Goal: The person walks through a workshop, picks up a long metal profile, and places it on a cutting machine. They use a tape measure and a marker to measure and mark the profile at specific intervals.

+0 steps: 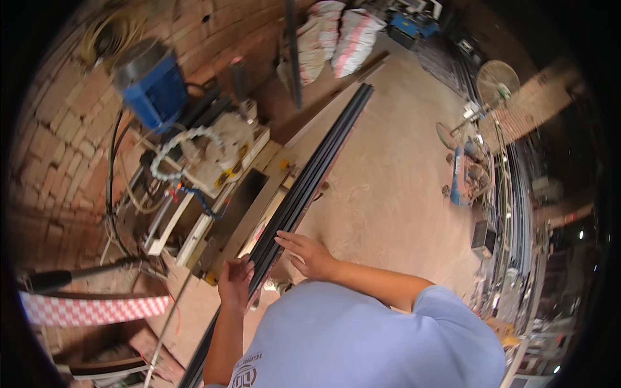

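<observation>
A bundle of long dark metal bars (304, 189) runs slantwise from the upper middle down past my left forearm. My right hand (310, 255) lies against the bundle's right side, fingers stretched out and their tips on top of the bars. Lower down, my left hand (234, 284) is at the bundle's left edge with its fingers curled in against the bars. Part of its grip is hidden. Left of the bars stands a machine (220, 145) with a blue motor (152, 90), a pale segmented hose (158, 165) and a flat metal bed (249, 216).
Along the left runs a brick wall (55, 149). White and red sacks (356, 42) stand at the far end. Fans (498, 83), a blue-red machine (462, 174) and stacked long bars (519, 213) line the right side. A black lever handle (52, 280) juts in at lower left.
</observation>
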Action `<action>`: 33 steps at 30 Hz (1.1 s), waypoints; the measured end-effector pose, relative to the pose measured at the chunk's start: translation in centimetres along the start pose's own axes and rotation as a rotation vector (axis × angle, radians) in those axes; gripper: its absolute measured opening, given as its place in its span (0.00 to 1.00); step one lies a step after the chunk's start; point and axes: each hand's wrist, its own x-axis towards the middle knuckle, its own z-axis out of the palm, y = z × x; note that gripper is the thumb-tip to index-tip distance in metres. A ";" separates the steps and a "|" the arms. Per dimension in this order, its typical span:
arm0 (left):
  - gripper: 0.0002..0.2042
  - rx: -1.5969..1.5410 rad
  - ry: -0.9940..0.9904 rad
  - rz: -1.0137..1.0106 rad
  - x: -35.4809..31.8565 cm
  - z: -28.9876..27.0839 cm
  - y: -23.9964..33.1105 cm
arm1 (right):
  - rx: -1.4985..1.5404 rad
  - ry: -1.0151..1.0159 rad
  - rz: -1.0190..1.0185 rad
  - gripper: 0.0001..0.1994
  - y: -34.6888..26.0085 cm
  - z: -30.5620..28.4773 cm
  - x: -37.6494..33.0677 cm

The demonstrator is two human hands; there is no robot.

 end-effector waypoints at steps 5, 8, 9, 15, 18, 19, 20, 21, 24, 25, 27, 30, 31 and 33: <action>0.25 0.033 -0.170 -0.076 -0.9 4.9 -1.2 | 0.004 0.300 -0.003 0.32 -3.3 -3.5 -1.7; 0.30 0.124 -0.340 -0.187 -1.7 9.9 -4.0 | -0.054 0.497 -0.137 0.31 -4.6 -6.7 -2.8; 0.31 0.148 -0.351 -0.235 -2.0 11.8 -5.6 | -0.100 0.531 -0.152 0.30 -4.9 -7.5 -3.5; 0.39 0.258 -0.661 -0.408 -5.4 22.8 -19.8 | -0.247 0.631 -0.063 0.25 1.2 -8.2 -16.2; 0.45 0.337 -0.486 -0.570 -8.9 24.2 -24.2 | -0.312 0.530 0.356 0.24 9.8 -7.7 -27.8; 0.42 0.338 -0.670 -0.511 -9.8 24.3 -25.2 | -0.304 0.497 0.602 0.23 12.3 -6.5 -33.0; 0.40 0.375 -0.789 -0.469 -10.2 24.3 -25.7 | -0.022 0.192 0.944 0.21 15.7 -6.7 -38.5; 0.38 0.370 -0.890 -0.440 -10.0 24.3 -26.1 | -0.173 0.148 1.000 0.22 17.4 -5.5 -45.6; 0.30 0.620 -0.856 -0.178 -6.3 23.1 -27.5 | -0.191 0.039 1.547 0.22 18.1 -1.5 -65.9; 0.27 0.676 -0.792 -0.197 -4.5 22.2 -28.6 | -0.198 0.087 1.634 0.22 16.9 0.2 -72.2; 0.17 0.799 -0.507 -0.412 0.1 18.8 -31.0 | -0.115 0.336 1.942 0.22 13.7 3.5 -82.3; 0.22 1.453 -0.565 -0.170 5.0 10.2 -34.4 | 0.110 0.347 2.080 0.19 8.0 8.0 -92.7; 0.22 1.757 -0.655 -0.044 6.4 7.7 -34.7 | 0.052 0.003 1.995 0.17 7.2 9.3 -94.4; 0.21 2.028 -0.764 -0.410 8.0 3.5 -34.4 | 0.372 0.535 2.156 0.17 4.6 13.4 -95.8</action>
